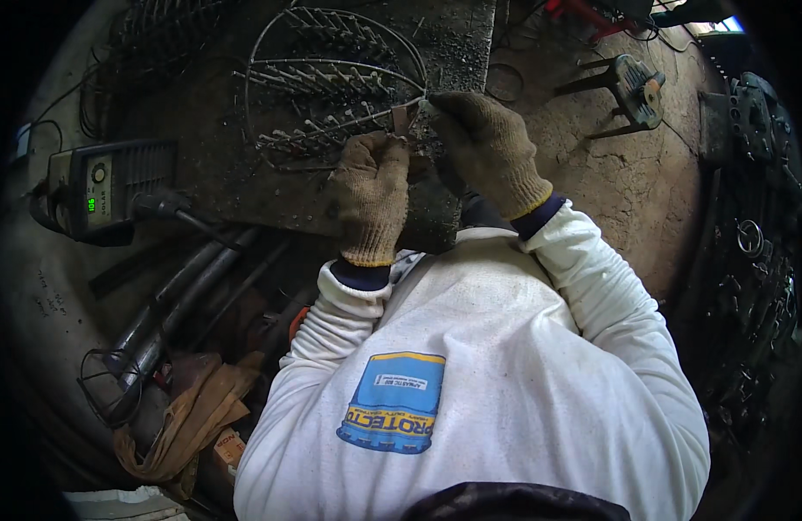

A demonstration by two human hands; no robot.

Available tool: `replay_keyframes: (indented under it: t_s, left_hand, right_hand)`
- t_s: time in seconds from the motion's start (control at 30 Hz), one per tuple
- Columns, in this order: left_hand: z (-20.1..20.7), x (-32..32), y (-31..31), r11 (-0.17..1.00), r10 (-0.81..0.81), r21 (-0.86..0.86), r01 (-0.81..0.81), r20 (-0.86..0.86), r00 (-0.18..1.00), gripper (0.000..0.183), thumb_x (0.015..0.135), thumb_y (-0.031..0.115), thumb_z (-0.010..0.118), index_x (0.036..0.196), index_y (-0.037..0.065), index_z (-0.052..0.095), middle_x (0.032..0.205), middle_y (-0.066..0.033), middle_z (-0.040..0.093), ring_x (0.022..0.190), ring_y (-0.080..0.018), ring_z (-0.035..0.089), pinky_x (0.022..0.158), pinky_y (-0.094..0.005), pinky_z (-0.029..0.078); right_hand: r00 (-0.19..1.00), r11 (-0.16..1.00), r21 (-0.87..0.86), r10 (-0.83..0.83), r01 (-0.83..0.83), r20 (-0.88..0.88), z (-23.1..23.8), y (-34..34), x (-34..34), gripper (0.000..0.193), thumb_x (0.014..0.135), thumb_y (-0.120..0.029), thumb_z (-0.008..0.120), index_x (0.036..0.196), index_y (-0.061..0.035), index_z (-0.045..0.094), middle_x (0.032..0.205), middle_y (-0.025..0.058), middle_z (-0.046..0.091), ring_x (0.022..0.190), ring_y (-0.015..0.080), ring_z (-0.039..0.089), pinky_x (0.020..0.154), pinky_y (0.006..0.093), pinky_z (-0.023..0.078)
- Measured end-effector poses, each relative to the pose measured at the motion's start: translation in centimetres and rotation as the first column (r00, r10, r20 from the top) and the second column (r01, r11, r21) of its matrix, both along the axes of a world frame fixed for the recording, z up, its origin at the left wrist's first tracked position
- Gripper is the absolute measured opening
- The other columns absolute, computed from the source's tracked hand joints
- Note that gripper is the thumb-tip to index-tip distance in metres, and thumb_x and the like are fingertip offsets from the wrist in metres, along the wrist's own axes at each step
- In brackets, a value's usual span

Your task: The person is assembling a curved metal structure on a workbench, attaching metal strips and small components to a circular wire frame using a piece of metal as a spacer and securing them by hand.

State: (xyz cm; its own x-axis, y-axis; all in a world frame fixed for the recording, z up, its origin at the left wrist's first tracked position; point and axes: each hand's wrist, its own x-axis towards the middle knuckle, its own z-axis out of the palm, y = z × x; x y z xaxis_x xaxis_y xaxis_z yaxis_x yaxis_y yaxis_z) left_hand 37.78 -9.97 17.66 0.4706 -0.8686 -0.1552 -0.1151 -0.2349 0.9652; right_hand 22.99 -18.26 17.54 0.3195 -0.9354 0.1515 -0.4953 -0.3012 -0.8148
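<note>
A wire frame of bent metal rods (321, 62), with rows of short prongs on its crossbars, lies on the dark worktable (457, 52). My left hand (372, 195), in a tan knitted glove, is closed at the frame's near right side. Its thumb and fingertips pinch the lower end of a small flat brownish metal piece (400, 120). My right hand (496, 149), gloved alike, is closed with its fingertips by the frame's right end. What those fingers grip, if anything, is hidden from view.
At the left stands a welding machine (105, 187) with a lit green display and a thick cable. Metal pipes (179, 300) and a brown cloth (192, 417) lie below it. A stool (631, 91) is on the floor at the right; dark metal parts (748, 278) line the right edge.
</note>
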Motion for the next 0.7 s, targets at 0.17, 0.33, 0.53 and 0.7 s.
replay_keyframes:
  t_s: [0.17,0.33,0.53,0.7]
  left_hand:
    - [-1.1,0.4,-0.3,0.993,0.037,0.116,-0.032,-0.037,0.999,0.021,0.102,0.015,0.070,0.112,-0.003,0.065,0.094,-0.0097,0.074,0.080,-0.0156,0.073,0.074,-0.0327,0.060]
    - [-1.1,0.1,-0.2,0.996,0.071,0.064,-0.061,-0.172,0.982,0.023,0.102,0.019,0.071,0.108,-0.003,0.067,0.095,-0.0107,0.074,0.081,-0.0159,0.072,0.073,-0.0330,0.059]
    - [-1.6,0.3,-0.2,0.996,0.064,0.061,-0.058,-0.091,0.994,0.024,0.101,0.021,0.072,0.107,-0.002,0.068,0.093,-0.0101,0.074,0.081,-0.0147,0.069,0.074,-0.0329,0.058]
    - [-1.8,0.3,-0.2,0.995,0.074,0.072,-0.070,-0.060,0.995,0.028,0.100,0.025,0.073,0.107,-0.002,0.069,0.090,-0.0096,0.074,0.079,-0.0144,0.067,0.074,-0.0332,0.056]
  right_hand:
    - [0.999,1.000,0.015,0.002,-0.002,0.045,0.3,0.0,0.6,0.028,0.100,-0.029,0.068,0.113,-0.0068,0.077,0.101,0.0172,0.078,0.094,0.0355,0.076,0.082,0.0421,0.060]
    - [1.000,0.999,0.047,0.013,-0.014,0.010,0.5,0.0,0.6,0.027,0.101,-0.029,0.067,0.113,-0.0069,0.077,0.103,0.0176,0.077,0.096,0.0350,0.076,0.083,0.0420,0.061]
    - [1.000,1.000,0.019,0.025,-0.025,-0.005,0.7,-0.1,0.7,0.028,0.101,-0.029,0.066,0.115,-0.0071,0.077,0.106,0.0168,0.077,0.098,0.0352,0.076,0.083,0.0425,0.061]
    - [0.997,0.998,0.044,0.044,-0.042,-0.060,1.2,-0.1,1.2,0.033,0.102,-0.033,0.062,0.117,-0.0079,0.076,0.108,0.0166,0.077,0.102,0.0356,0.074,0.088,0.0446,0.059]
